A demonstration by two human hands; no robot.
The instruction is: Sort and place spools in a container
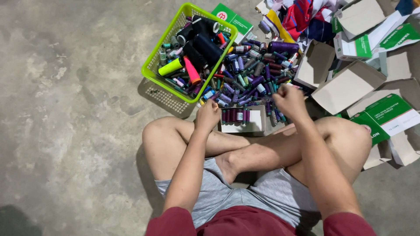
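Note:
I sit cross-legged on a concrete floor. My left hand (208, 114) hovers at the near edge of a heap of small thread spools (249, 74), fingers curled, beside a small open cardboard box (255, 122) holding a row of purple spools (235, 115). My right hand (289, 100) is closed over the right edge of the heap; whether it holds a spool is hidden from view. A lime green plastic basket (154, 74) lies tipped beyond the heap, with larger black, yellow and pink thread cones spilling from it.
Several empty white-and-green cardboard boxes (350, 85) are strewn at the right. Folded colourful cloth (302, 17) lies at the top. Bare concrete floor (65, 109) spreads to the left.

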